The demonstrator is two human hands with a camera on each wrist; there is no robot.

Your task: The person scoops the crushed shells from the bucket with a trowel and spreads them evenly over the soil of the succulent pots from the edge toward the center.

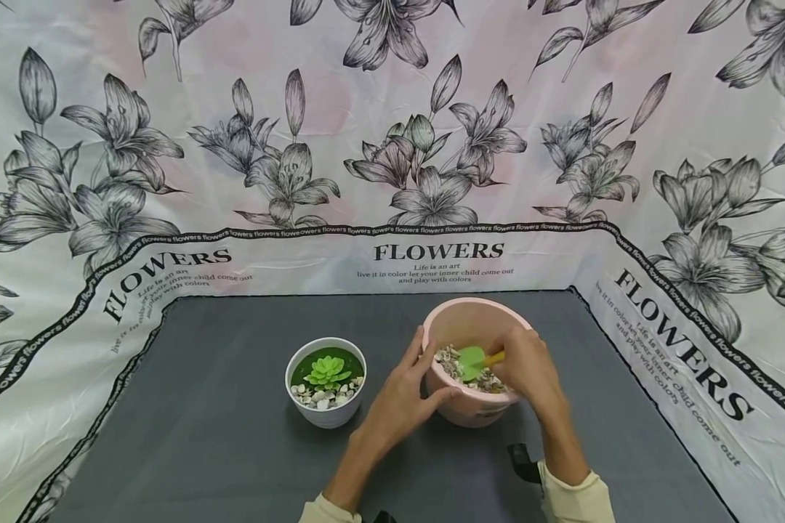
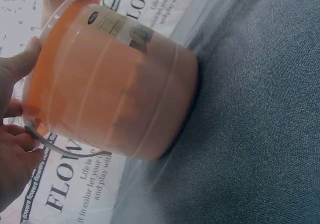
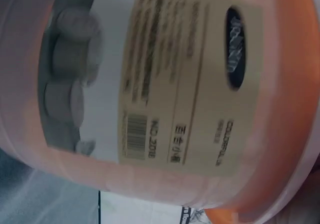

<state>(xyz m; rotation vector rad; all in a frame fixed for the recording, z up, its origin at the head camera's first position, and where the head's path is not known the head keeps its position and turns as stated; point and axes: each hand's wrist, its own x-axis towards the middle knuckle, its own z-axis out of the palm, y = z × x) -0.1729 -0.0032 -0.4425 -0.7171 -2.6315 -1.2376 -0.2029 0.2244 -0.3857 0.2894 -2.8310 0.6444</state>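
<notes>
A pink plastic bucket [image 1: 466, 412] with small stones [image 1: 449, 360] inside stands on the grey cloth. My left hand [image 1: 400, 399] grips its rim on the left, thumb towards the front. Inside the bucket, my right hand [image 1: 530, 369] holds a small toy shovel by its yellow handle; the green blade [image 1: 472, 362] lies among the stones. In the left wrist view, the bucket's thin carrying handle [image 2: 75, 155] hangs beside the left fingers. A paper label [image 3: 195, 94] on the bucket wall fills much of the right wrist view, where the shovel is hidden.
Left of the bucket stands a white pot [image 1: 325, 417] with a green succulent [image 1: 327, 373] and pale pebbles. Grey cloth [image 1: 222, 407] covers the table. A flower-printed curtain [image 1: 432, 265] rises at the back and both sides.
</notes>
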